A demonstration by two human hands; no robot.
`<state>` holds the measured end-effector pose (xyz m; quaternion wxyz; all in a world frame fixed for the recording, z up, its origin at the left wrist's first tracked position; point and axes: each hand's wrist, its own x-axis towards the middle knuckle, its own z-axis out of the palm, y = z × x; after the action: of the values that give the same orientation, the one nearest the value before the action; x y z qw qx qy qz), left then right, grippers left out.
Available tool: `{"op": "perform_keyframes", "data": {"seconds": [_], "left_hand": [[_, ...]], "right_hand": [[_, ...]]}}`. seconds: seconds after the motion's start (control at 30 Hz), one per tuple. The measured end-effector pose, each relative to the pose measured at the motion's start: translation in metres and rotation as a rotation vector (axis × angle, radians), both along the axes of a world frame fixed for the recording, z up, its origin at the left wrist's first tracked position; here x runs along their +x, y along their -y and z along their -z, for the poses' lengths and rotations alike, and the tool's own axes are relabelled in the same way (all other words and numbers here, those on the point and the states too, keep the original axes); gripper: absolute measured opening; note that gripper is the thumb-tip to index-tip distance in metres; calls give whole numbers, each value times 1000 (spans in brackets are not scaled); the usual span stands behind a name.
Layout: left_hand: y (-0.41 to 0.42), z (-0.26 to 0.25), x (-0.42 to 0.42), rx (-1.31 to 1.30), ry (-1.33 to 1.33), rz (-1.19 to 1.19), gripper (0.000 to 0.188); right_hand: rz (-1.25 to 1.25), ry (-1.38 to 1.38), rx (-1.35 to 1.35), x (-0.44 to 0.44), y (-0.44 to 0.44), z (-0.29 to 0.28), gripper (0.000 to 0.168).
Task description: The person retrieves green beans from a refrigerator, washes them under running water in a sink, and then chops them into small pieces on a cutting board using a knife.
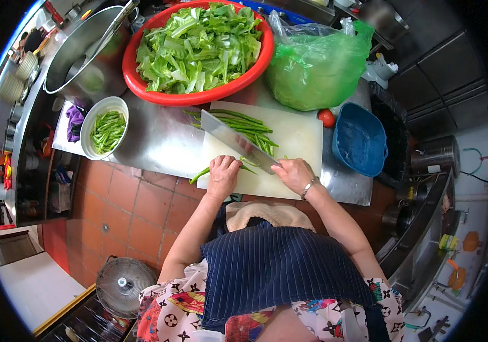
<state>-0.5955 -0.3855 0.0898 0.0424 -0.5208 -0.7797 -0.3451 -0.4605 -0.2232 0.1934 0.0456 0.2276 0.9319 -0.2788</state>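
Observation:
My left hand (223, 174) presses a long green pepper (200, 175) against the white cutting board (301, 141), near its front left edge. One end of the pepper sticks out on each side of my fingers. In my right hand (295, 175) is the handle of a broad cleaver (239, 143), its blade slanting up and left over the board. Behind the blade lie several whole long green peppers (244, 116). Cut green pieces (263, 141) lie beside them, partly hidden by the cleaver.
A white bowl (125, 112) of cut green strips stands left. Behind the board are a red basin (162, 99) of chopped leafy greens and a green plastic bag (316, 77). A tomato (326, 118) and a blue basket (357, 139) sit right. A large metal pot (68, 81) stands far left.

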Motion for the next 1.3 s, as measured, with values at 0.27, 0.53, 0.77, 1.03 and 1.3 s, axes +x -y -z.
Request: {"op": "perform_keyframes", "data": {"seconds": [0.27,0.53,0.77,1.03,1.3], "left_hand": [[-16,-4,9,-40,-71,165,18],[8,-10,6,-29,-104,-126,22],[7,0,9,-57,-191,-175,16],[10,-1,15,-93,-217,-195,21],[11,1,14,-95,-163,-170,22]], "right_hand": [[82,-25,38,24,-7,-21,30],[64,45,24,50,10,-23,31],[40,111,78,57,22,-32,30],[13,146,113,59,31,-36,26],[15,94,69,31,33,-2,27]]}}
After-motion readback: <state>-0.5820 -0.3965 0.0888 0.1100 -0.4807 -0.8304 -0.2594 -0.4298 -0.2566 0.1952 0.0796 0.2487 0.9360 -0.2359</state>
